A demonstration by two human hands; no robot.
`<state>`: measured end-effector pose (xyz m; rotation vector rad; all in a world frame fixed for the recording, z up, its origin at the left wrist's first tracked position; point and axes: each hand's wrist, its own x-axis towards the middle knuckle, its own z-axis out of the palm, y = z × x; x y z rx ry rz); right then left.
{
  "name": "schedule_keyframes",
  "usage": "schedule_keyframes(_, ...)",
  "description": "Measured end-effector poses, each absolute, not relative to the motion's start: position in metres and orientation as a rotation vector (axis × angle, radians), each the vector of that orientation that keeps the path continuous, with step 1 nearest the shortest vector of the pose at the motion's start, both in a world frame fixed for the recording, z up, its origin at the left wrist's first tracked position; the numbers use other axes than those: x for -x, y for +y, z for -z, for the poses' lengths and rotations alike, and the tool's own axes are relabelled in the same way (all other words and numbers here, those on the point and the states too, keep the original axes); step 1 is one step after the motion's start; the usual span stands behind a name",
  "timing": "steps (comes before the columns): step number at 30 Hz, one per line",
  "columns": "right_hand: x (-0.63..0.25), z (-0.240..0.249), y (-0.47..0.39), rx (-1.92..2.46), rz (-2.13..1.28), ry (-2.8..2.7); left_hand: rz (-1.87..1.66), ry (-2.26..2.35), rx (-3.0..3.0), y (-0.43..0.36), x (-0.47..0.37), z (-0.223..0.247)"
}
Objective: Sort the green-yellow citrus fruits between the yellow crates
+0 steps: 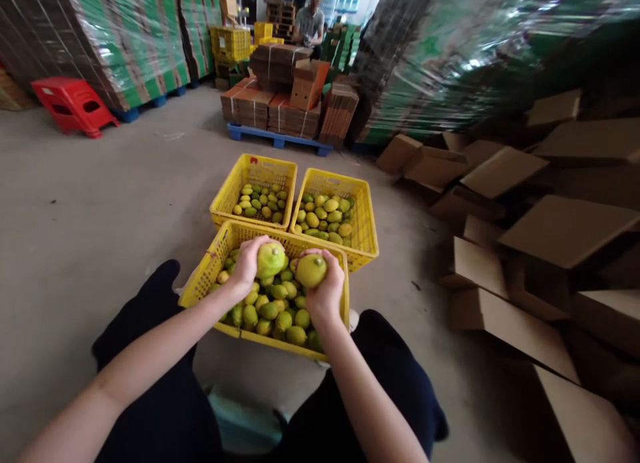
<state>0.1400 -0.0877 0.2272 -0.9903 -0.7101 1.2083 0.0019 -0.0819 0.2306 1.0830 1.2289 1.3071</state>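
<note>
Above the near yellow crate (200, 291), my left hand (249, 263) is closed around a green-yellow lemon (271, 259). A yellower lemon (311, 270) is gripped in my right hand (331, 286), a short gap to the right of the other. Many green and yellow lemons (283, 321) fill the crate below both hands. Behind it stand two more yellow crates, the far left crate (225, 195) and the far right crate (369, 216), each with lemons inside. My fingers are partly hidden behind the fruit.
A heap of open cardboard boxes (505, 176) lies on the right. Ahead, flattened cartons (295, 113) sit on a blue pallet (277, 139), with a person (310, 24) behind. A red stool (75, 106) stands at the left, near wrapped green stacks (130, 43).
</note>
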Motion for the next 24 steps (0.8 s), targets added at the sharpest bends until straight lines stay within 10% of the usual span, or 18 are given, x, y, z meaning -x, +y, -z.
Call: schedule_keyframes(24, -0.117, -0.22, -0.102, 0.995, -0.637, -1.11, -1.679, 1.145, -1.224, -0.102, -0.014, -0.233)
